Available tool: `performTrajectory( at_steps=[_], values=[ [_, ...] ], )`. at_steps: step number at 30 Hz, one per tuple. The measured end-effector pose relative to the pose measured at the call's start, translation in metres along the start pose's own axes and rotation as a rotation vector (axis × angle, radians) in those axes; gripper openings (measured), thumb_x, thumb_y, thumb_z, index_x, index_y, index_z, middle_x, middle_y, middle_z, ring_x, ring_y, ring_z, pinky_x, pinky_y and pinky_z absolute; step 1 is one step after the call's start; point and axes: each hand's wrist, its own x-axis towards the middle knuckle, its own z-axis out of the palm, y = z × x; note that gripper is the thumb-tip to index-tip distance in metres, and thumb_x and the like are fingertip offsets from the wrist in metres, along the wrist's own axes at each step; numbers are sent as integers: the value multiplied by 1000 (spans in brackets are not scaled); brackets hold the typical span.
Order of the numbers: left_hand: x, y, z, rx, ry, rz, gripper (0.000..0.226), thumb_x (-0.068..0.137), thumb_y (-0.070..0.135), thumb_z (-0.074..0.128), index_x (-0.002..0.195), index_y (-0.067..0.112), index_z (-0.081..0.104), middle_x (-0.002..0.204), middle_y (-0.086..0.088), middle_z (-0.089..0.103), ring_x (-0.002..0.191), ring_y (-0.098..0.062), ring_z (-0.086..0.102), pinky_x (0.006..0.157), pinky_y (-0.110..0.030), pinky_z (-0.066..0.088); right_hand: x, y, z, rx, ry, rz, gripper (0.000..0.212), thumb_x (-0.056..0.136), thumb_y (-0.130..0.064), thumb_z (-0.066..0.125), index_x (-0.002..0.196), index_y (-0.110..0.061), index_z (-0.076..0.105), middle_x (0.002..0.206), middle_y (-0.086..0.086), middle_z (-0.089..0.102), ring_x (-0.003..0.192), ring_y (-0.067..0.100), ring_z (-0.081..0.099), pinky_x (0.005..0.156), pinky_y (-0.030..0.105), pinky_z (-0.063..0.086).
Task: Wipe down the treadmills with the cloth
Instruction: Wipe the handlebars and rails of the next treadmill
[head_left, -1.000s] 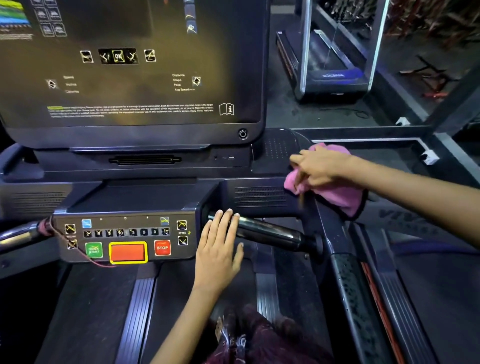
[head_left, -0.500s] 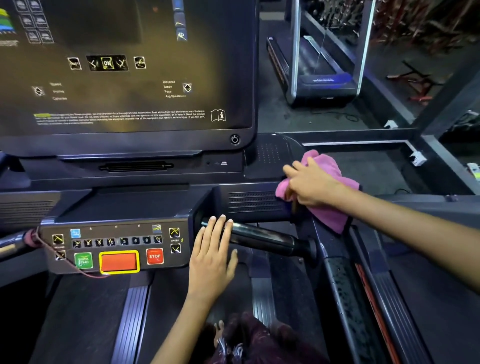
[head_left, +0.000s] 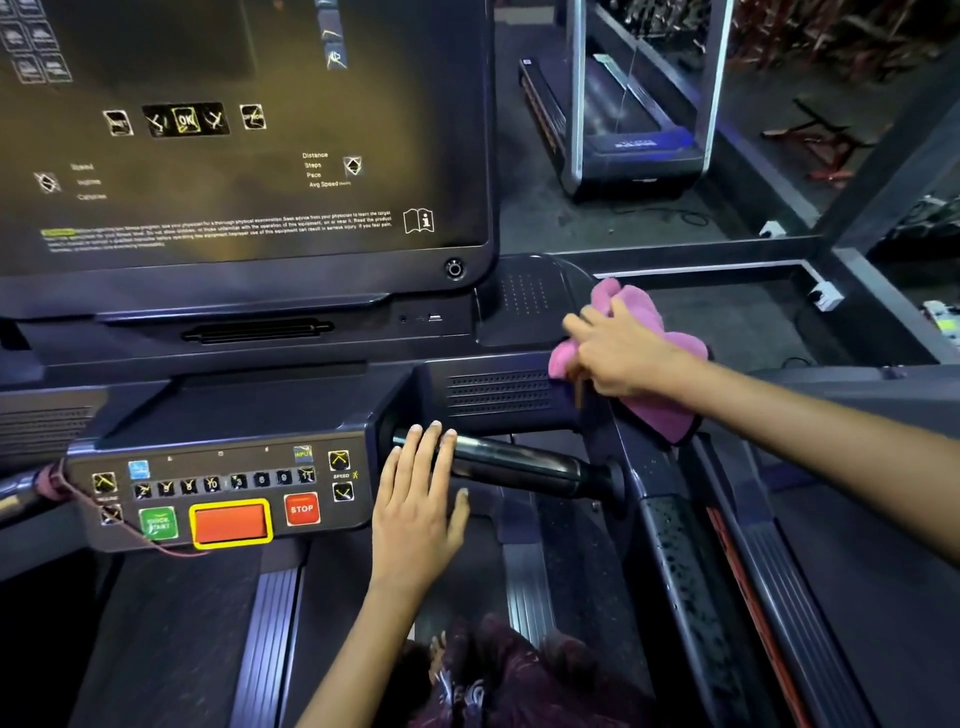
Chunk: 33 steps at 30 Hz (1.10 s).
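Pink cloth on the treadmill console, right of centre

The cloth (head_left: 644, 332) is pink and bunched, lying on the console's right shoulder in the middle right of the frame, one flap hanging down over the dark side rail. The treadmill (head_left: 249, 395) fills the left and centre: big dark screen upper left, button panel lower left with green, orange and red STOP keys, shiny handlebar at centre, belt below.

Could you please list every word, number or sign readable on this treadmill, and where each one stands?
"STOP": red button on the control panel.
"OK": lit key on the display screen.
"Distance", "Steps", "Pace", "Avg Speed": screen list.
"SPEED": beside the panel's arrow keys.
"i" book sign: screen corner.
Warning paragraph, number keys, green button: too blurred to read.
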Motion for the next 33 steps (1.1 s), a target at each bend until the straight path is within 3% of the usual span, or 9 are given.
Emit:
performTrajectory(
  at_steps=[7, 10, 13, 16, 20, 25, 28, 31, 33],
  values=[
    [1, 1, -2, -1, -11, -15, 62, 83, 32, 44, 139, 9, 34, 142, -12, 44, 135, -26, 30, 115, -35, 13, 0, -32, 16, -161, -3, -232, 27, 83, -25, 50, 102, -17, 67, 119, 5, 47, 111, 26, 41, 91, 39, 30],
    [2, 1, -4, -22, 10, -18, 61, 83, 32, 45, 139, 9, 36, 142, -12, 45, 135, -25, 31, 115, -35, 13, 5, -7, 15, 48, 123, -128, 25, 85, -28, 52, 106, -25, 67, 118, 6, 46, 110, 27, 42, 86, 40, 33],
    [4, 5, -3, -58, 59, -44, 57, 81, 32, 47, 131, 6, 48, 136, -13, 51, 132, -25, 35, 113, -35, 17, 9, 34, 33, 473, 195, 122, 24, 90, -29, 52, 110, -35, 65, 111, 5, 43, 108, 25, 42, 87, 42, 35],
    [11, 11, -6, -116, 95, -99, 54, 73, 33, 49, 117, 5, 58, 123, -11, 58, 123, -26, 42, 105, -39, 25, 5, 41, 58, 889, 258, 254, 27, 90, -24, 56, 114, -33, 65, 112, 6, 45, 110, 25, 41, 95, 46, 36],
    [24, 14, -14, -212, 127, -142, 42, 66, 36, 47, 97, 10, 58, 98, -5, 56, 102, -23, 46, 96, -38, 26, -8, 17, 67, 798, 321, 276, 25, 92, -27, 53, 116, -30, 62, 118, 3, 47, 115, 22, 37, 90, 39, 28],
    [51, 18, -12, -264, 156, -20, 26, 76, 34, 47, 85, 11, 56, 90, -2, 53, 90, -21, 47, 101, -40, 27, -52, -13, 74, 855, 384, 230, 40, 86, -28, 46, 125, -21, 47, 113, -2, 48, 98, 10, 34, 82, 34, 25],
    [71, 22, -4, -186, 104, 32, 29, 81, 37, 46, 83, 10, 57, 90, -4, 54, 88, -24, 49, 98, -40, 32, -67, -16, 81, 969, 498, 197, 41, 79, -36, 50, 113, -14, 58, 105, -1, 57, 96, 12, 43, 80, 31, 25],
    [78, 25, 3, -10, 9, 11, 38, 82, 43, 41, 78, 10, 60, 87, -5, 59, 85, -27, 55, 93, -40, 34, -54, -9, 88, 1019, 556, 224, 43, 76, -50, 53, 103, -19, 67, 103, -8, 61, 97, 3, 41, 79, 33, 31],
    [76, 25, 6, 21, -14, 19, 40, 82, 44, 40, 72, 10, 60, 80, -5, 60, 82, -27, 56, 89, -39, 35, -33, 0, 93, 1054, 559, 317, 42, 75, -51, 59, 104, -22, 70, 108, -4, 63, 102, 14, 48, 85, 39, 38]
  ],
)
